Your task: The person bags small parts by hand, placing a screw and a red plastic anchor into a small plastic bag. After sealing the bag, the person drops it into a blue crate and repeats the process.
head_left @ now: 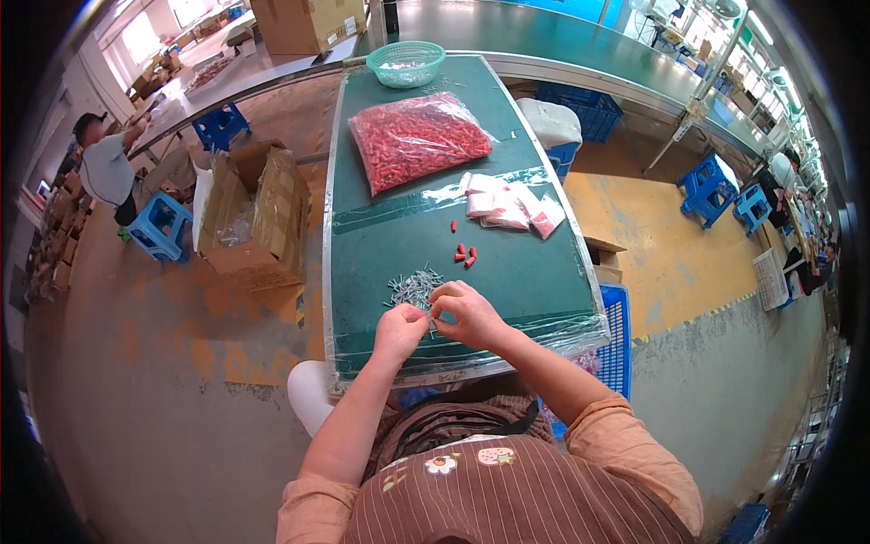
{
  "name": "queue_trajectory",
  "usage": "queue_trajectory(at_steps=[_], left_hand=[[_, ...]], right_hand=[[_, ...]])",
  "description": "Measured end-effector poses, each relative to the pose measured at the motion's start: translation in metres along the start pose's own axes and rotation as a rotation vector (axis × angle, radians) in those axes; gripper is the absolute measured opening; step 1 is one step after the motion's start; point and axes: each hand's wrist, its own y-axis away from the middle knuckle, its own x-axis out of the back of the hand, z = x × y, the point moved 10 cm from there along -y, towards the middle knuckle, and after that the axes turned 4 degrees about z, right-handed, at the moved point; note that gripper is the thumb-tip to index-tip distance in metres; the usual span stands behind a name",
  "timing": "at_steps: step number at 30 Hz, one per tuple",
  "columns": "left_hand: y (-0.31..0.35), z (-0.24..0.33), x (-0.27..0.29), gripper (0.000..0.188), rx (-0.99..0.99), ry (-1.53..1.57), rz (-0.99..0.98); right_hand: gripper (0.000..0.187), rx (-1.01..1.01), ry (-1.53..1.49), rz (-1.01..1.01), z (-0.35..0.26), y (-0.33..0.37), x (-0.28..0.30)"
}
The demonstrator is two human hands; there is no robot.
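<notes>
On the green tabletop [381, 245] lies a heap of small silver screws or pins [414, 287], close to its near end. My left hand [400, 331] is at the heap's near edge, thumb and fingers pinched together. Beside it my right hand [467, 315] curls with its fingertips drawn together, nearly meeting the left. Whatever the fingertips hold is too small to make out. Just beyond the hands are several loose red plugs [466, 255], with a single red plug [454, 226] farther off.
A clear bag of red plugs [417, 138] lies farther up the table, beside small plastic packets [512, 205]. A green basket [406, 65] stands at the far end. Left is an open carton [258, 218]; right, a blue crate [615, 340]. A person [109, 163] sits far left.
</notes>
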Motion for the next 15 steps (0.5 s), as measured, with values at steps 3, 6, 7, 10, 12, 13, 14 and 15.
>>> queue_trajectory(at_steps=[3,6,7,10,12,13,14,15], left_hand=[[0.000,-0.005,0.006,0.014,0.003,-0.041,0.007],[-0.001,-0.003,0.021,0.015,-0.051,-0.162,0.097],[0.000,0.001,0.027,0.015,-0.063,-0.204,0.134],[-0.002,-0.004,0.036,0.018,-0.046,-0.233,0.161],[-0.004,-0.010,0.037,0.021,-0.017,-0.219,0.155],[-0.004,-0.010,0.038,0.021,-0.020,-0.204,0.155],[-0.005,-0.010,0.038,0.021,-0.023,-0.189,0.155],[-0.005,-0.010,0.039,0.021,-0.021,-0.189,0.156]], right_hand=[[0.011,0.029,0.042,-0.012,-0.003,-0.004,0.004],[0.013,-0.253,-0.131,0.070,0.030,-0.008,0.012],[0.013,-0.254,-0.131,0.070,0.034,-0.010,0.010],[0.021,-0.366,0.251,-0.071,0.059,-0.010,-0.013],[0.020,-0.371,0.320,-0.074,0.068,-0.011,-0.029],[0.019,-0.378,0.388,-0.075,0.070,-0.012,-0.033],[0.017,-0.355,0.398,-0.043,0.068,-0.012,-0.035],[0.017,-0.355,0.397,-0.045,0.070,-0.013,-0.038]])
